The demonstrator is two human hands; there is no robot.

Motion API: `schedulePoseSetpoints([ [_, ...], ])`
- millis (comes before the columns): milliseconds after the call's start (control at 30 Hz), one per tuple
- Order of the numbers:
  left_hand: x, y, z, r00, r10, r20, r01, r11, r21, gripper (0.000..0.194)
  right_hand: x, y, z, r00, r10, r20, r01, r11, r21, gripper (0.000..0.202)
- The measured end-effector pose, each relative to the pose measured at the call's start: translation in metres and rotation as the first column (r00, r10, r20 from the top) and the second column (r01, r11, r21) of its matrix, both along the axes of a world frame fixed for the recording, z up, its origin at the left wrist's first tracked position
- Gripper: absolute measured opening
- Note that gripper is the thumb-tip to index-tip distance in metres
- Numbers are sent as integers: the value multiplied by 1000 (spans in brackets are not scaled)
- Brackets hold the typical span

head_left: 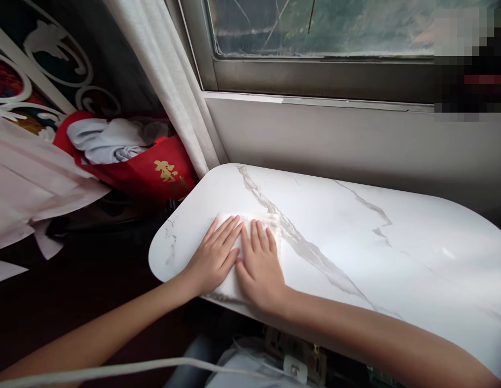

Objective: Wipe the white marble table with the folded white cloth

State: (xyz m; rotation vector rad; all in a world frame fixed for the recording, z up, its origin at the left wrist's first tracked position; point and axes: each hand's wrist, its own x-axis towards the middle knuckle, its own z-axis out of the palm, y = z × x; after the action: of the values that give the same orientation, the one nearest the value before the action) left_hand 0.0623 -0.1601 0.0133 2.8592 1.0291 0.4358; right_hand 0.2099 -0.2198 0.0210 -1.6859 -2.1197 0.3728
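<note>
A white cloth [235, 283] lies flat near the left end of a white marble-patterned tabletop [339, 237]. Both palms press down on it, side by side. My left hand [214, 253] rests on the cloth's left part, fingers stretched out and pointing away from me. Just to its right, my right hand [261, 264] lies flat with its fingers extended too. The two hands nearly touch at the thumbs and fingertips. Much of the cloth is hidden beneath them.
Left of the table stands a red bag [141, 172] with grey fabric in it. A pale curtain [169, 75] hangs beside the window frame [315, 81]. Pink fabric [28, 178] drapes at far left. A white cable [153, 366] crosses the foreground, below the table edge.
</note>
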Motion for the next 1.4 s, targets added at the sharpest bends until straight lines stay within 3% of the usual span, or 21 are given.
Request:
schedulePoseSetpoints([
  [133, -31, -24, 1, 999, 42, -1, -42, 999, 12, 54, -22, -15, 4, 991, 92, -97, -96, 995, -39, 63],
  [300, -36, -6, -2, 997, 74, -21, -74, 997, 7, 53, -21, 9, 5, 984, 146, -102, -153, 986, -63, 65],
  [433, -18, 45, -3, 996, 74, -58, -75, 997, 0, 53, -2, 60, 2, 991, 121, -52, -124, 991, -56, 61],
  [700, 40, 190, -5, 993, 21, -112, -25, 999, -34, 52, 36, 181, -9, 989, -129, 74, 126, 991, 41, 57],
  [800, 46, 230, -5, 994, -14, -111, 9, 999, -49, 51, 36, 215, -12, 977, -191, 93, 185, 980, 71, 57],
  [933, 36, 263, -6, 995, -22, -96, 16, 998, -58, 51, 24, 245, -14, 973, -205, 102, 195, 976, 94, 58],
  [1167, 10, 272, -10, 998, 9, -63, -12, 999, -45, 52, 2, 254, -13, 981, -172, 90, 162, 980, 116, 57],
  [1267, -2, 257, -10, 998, 8, -61, -11, 999, -45, 53, -9, 241, -13, 984, -161, 73, 152, 981, 119, 58],
  [1400, -29, 219, -7, 998, -2, -58, 1, 1000, -17, 54, -31, 207, -12, 991, -130, 38, 124, 981, 147, 59],
])
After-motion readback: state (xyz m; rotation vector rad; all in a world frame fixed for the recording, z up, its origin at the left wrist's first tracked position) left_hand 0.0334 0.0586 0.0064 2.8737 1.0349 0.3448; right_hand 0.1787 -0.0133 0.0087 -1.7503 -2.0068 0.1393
